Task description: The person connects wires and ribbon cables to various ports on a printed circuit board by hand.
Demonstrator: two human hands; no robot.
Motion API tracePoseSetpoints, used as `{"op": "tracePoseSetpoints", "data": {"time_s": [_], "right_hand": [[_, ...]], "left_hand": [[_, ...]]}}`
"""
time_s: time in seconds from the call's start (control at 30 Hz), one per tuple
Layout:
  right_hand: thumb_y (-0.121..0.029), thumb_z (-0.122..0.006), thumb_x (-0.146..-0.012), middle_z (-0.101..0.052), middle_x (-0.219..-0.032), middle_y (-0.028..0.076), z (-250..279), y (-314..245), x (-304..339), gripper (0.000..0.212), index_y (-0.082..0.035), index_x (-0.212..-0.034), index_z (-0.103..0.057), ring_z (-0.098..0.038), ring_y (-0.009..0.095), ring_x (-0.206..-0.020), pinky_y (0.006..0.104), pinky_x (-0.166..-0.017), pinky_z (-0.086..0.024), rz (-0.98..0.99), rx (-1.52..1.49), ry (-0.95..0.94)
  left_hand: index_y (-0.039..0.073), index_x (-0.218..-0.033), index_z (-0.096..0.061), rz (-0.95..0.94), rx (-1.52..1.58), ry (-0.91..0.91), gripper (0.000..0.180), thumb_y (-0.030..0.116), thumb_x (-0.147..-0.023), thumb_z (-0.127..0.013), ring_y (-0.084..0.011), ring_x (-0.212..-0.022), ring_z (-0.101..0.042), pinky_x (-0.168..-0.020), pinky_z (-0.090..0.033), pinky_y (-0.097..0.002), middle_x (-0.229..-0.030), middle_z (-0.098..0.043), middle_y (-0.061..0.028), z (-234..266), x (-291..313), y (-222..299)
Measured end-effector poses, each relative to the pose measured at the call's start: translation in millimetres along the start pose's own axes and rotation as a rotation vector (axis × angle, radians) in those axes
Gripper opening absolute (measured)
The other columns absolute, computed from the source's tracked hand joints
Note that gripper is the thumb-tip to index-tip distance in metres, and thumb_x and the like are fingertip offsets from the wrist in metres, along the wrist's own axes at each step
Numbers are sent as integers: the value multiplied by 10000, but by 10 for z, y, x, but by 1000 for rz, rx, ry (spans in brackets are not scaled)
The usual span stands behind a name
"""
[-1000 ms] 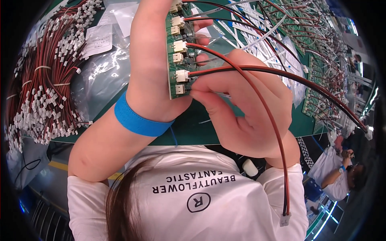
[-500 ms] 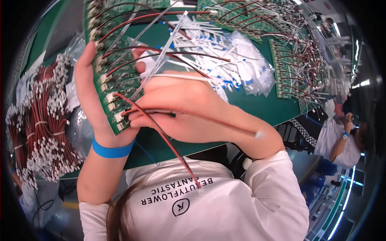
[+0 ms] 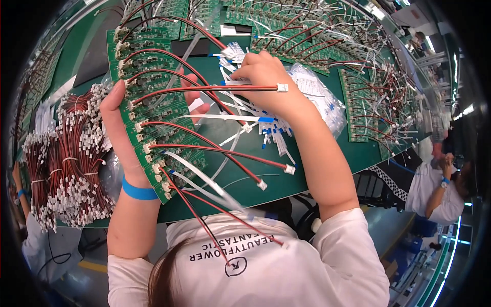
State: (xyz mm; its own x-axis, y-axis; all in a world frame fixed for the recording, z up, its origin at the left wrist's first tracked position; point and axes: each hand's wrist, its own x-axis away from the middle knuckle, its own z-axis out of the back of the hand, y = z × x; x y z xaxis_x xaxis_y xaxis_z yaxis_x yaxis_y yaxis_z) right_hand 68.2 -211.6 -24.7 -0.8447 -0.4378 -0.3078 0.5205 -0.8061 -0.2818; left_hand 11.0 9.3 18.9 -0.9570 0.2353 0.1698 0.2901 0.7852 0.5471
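Bundles of red-and-black wires with small white plastic connectors [image 3: 71,158] lie at the left of the dark green tabletop [image 3: 365,151], bound at mid-length by pale bands. Just right of them, the person's left hand [image 3: 128,158], with a blue band [image 3: 139,190] at its wrist, grips a long green circuit-board panel [image 3: 153,97]: thumb along the left edge, other fingertips showing past the right one. Panel is held over the table, its length slanting from upper left to lower right. Red-and-black leads [image 3: 204,88] and white flat strips arc rightward from it, several loose ends near the white shirt.

Farther right, a heap of white ribbon strips with blue ends [image 3: 276,135]. Right hand [image 3: 263,79] is down at this heap, fingers bent; tips are partly hidden, so whether they pinch a strip cannot be told. Beside it, a clear plastic bag [image 3: 322,102]. More wired green boards [image 3: 358,102] beyond; at far right, another person in white [image 3: 434,189].
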Motion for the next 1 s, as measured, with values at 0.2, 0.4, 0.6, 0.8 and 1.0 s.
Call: {"op": "tracePoseSetpoints", "data": {"time_s": [0.2, 0.4, 0.6, 0.8, 1.0], "right_hand": [[-133, -659, -716, -596, -810, 67, 6, -34, -24, 76, -83, -766, -687, -550, 239, -875, 392, -790, -407, 6, 73, -11], [-57, -658, -746, -614, -797, 60, 380, -130, 56, 103, -7, -819, -605, -593, 138, -723, 286, -642, -468, -206, -822, 34], [58, -634, -786, -592, -800, 47, 639, -497, 168, 102, 45, -872, -581, -572, 69, -708, 191, -608, -458, -385, -1181, -159], [-24, -662, -802, -610, -758, 17, 566, -602, 193, 106, 41, -859, -601, -542, 30, -648, 170, -574, -442, -266, -1194, -36], [-101, -602, -857, -615, -735, -8, 526, -562, 169, 127, 21, -822, -586, -463, -7, -561, 155, -486, -349, -385, -1121, 38]], "left_hand": [[-17, -1114, -527, 5, -85, -64, 566, 472, -883, -361, -271, -782, -632, -691, -545, -410, -940, -625, -185, 61, -62, 34], [-6, -1074, -537, 124, -63, 36, 549, 482, -873, -382, -225, -714, -627, -593, -554, -366, -886, -630, -168, 37, -47, 22], [-22, -1142, -512, 149, -25, -1, 589, 482, -877, -360, -239, -758, -628, -629, -570, -403, -931, -629, -171, -24, 19, -43], [-33, -1154, -502, 287, 178, -89, 623, 502, -866, -364, -288, -796, -602, -673, -537, -417, -1053, -593, -221, -44, 34, -66], [-26, -1357, -297, 157, 125, -127, 744, 533, -866, -311, -269, -786, -574, -609, -536, -395, -1240, -474, -247, -44, 31, -134]]}}
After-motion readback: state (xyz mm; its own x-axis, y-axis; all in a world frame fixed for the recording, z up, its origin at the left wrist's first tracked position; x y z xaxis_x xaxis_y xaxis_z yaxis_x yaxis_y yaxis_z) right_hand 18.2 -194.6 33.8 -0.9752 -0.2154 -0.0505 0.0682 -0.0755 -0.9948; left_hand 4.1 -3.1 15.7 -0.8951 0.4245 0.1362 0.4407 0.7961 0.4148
